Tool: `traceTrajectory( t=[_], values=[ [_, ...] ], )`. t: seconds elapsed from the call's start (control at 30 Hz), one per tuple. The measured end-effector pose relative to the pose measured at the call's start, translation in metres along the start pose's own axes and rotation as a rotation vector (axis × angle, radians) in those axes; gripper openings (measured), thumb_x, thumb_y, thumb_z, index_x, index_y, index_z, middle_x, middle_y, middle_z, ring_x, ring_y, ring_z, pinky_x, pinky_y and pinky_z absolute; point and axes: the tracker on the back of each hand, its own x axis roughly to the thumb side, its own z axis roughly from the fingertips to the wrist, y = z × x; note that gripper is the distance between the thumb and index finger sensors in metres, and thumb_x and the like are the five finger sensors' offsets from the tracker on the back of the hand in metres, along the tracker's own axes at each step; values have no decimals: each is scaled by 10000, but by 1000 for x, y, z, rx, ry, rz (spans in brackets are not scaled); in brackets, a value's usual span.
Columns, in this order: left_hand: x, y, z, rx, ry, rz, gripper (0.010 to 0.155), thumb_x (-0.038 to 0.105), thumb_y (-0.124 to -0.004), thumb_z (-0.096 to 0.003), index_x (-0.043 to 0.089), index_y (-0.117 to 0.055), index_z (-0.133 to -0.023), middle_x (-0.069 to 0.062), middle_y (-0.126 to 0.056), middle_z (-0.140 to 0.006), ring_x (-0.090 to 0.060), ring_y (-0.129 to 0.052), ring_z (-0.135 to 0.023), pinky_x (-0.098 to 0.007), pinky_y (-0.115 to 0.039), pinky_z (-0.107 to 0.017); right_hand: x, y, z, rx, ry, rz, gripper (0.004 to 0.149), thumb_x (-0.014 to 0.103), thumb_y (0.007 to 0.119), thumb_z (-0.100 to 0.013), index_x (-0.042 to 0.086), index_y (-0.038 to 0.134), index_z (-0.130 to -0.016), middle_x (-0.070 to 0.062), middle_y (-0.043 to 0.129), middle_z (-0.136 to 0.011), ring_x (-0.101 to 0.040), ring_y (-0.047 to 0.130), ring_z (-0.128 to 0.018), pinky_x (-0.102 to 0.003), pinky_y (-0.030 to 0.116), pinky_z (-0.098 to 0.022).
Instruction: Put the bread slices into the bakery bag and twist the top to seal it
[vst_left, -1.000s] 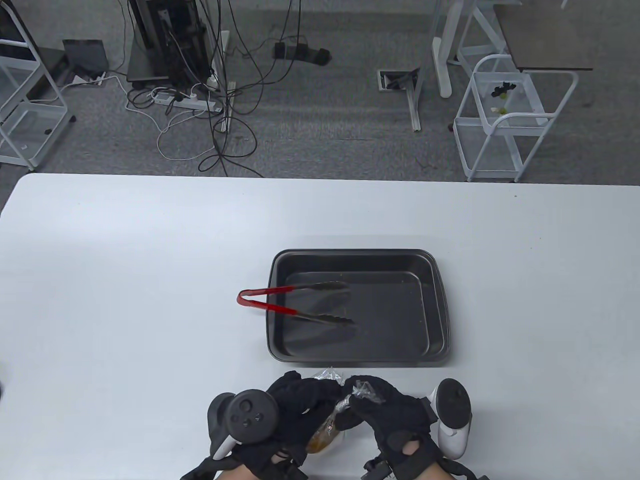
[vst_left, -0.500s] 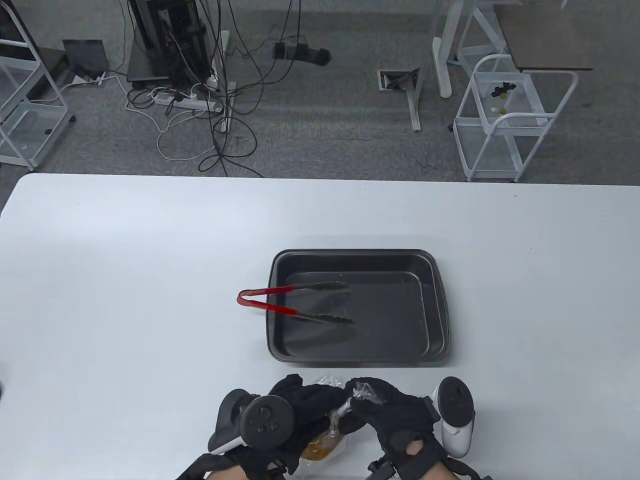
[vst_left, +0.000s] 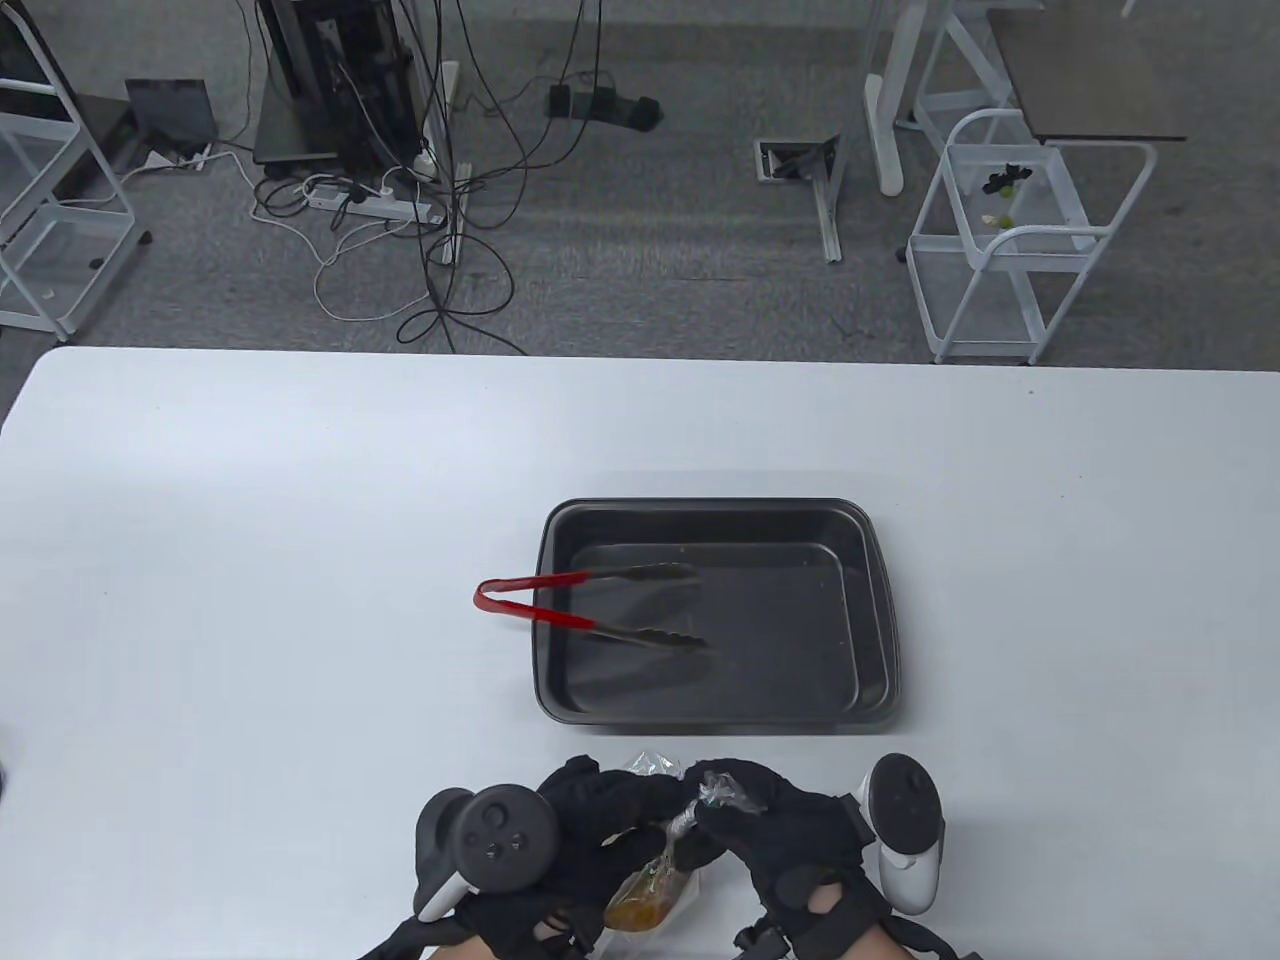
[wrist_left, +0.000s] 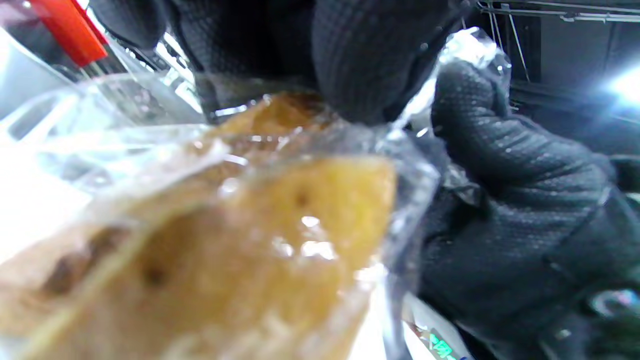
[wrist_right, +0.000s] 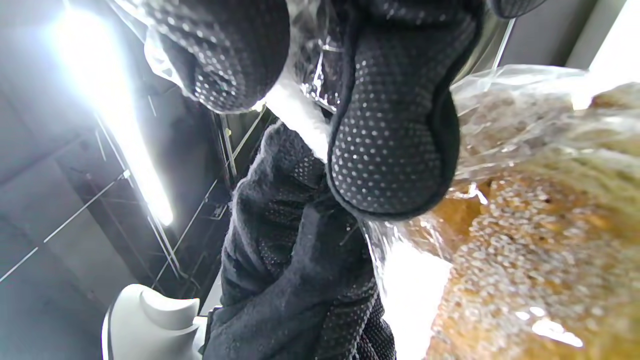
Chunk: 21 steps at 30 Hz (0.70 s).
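- Table view: both gloved hands meet at the near edge of the white table (vst_left: 250, 520), just in front of the black baking tray (vst_left: 875, 610).
- Left hand (vst_left: 585, 835) has its fingers curled round the clear bakery bag (vst_left: 652, 880), near the neck; its tracker sits dark on the back of the hand.
- Right hand (vst_left: 775, 835) pinches the bunched top of the bag, and crinkled film sticks out above its fingers; its white tracker is off to the right.
- The bag hangs between the two hands, with the golden-brown bread slices (vst_left: 640, 900) showing in its lower part.
- Red-handled tongs (vst_left: 590, 607) lie across the tray's left rim, tips inside the tray, well apart from the hands.
- Floor behind: cables, a white wire rack (vst_left: 1010, 240).
- Left wrist view: bread slices (wrist_left: 240, 240) fill the frame inside the clear bag (wrist_left: 410, 165), blurred. Left-hand fingers (wrist_left: 370, 55) press on the film from above; the right hand (wrist_left: 510, 200) is closed on the bag at right.
- Right wrist view: right-hand fingertips (wrist_right: 395, 150) clamp the gathered film of the bag (wrist_right: 505, 110); bread slices (wrist_right: 530, 260) are at lower right and the left hand (wrist_right: 295, 270) is below.
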Motion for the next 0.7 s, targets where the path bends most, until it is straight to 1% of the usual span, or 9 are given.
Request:
traceTrajectory(
  t=[0.03,0.1,0.17,0.23,0.33,0.4,0.5,0.53,0.7],
  values=[
    [-1,0,0,-24,-3,8,541,380,-939,-419,376,-782,-937,-10,-916,-923,-264,-1011,-817,-632,-599,-794,1,0,0,-13,-9,12,482,300,873,-394,38,873,-798,-261,982,-723,-325,1110,-372,-703,470,-602],
    [0,0,1,-52,18,17,546,330,-951,-443,368,-763,-954,-17,-892,-949,-276,-986,-849,-635,-578,-801,1,1,0,-12,-12,25,481,303,872,-394,38,873,-796,-259,982,-722,-321,1112,-367,-703,476,-600],
    [2,1,1,-68,3,-44,586,341,-973,-436,374,-735,-971,-3,-875,-968,-263,-976,-869,-631,-573,-805,1,2,0,-16,-12,22,482,301,872,-395,35,872,-797,-260,982,-722,-324,1110,-368,-705,476,-600],
    [5,-3,3,-56,9,-52,637,357,-1003,-416,368,-712,-983,-8,-862,-976,-267,-967,-879,-633,-560,-808,1,3,2,-40,-14,28,481,302,872,-394,31,875,-791,-264,984,-715,-323,1110,-365,-702,479,-598],
    [5,-7,7,50,-11,-89,638,353,-1031,-395,377,-723,-952,14,-895,-923,-234,-994,-834,-613,-582,-805,2,6,5,-36,-10,13,483,294,878,-388,21,878,-786,-276,977,-717,-340,1107,-373,-705,481,-596],
    [1,-7,8,10,-23,-65,625,342,-1010,-412,377,-717,-962,19,-888,-940,-222,-990,-856,-600,-592,-809,0,4,4,-17,-3,16,482,298,876,-389,22,881,-784,-273,982,-712,-330,1113,-364,-704,482,-596],
    [-8,-4,4,-112,-54,40,598,230,-928,-461,366,-688,-993,-1,-822,-1002,-245,-920,-925,-600,-583,-813,-2,3,3,-10,7,-22,482,297,877,-389,22,880,-786,-273,982,-710,-328,1115,-358,-702,475,-598],
    [-11,-3,3,-116,-50,55,588,184,-895,-472,373,-689,-989,4,-823,-998,-238,-920,-923,-595,-584,-815,-2,4,2,-7,5,-19,481,297,876,-389,23,880,-784,-273,985,-705,-324,1116,-354,-701,474,-597],
    [-18,-5,2,-57,-68,108,509,317,-901,-466,384,-747,-947,11,-884,-936,-221,-970,-857,-580,-608,-811,-4,4,1,0,1,-28,482,298,875,-391,23,879,-786,-274,984,-704,-322,1113,-356,-699,461,-601]
  ],
)
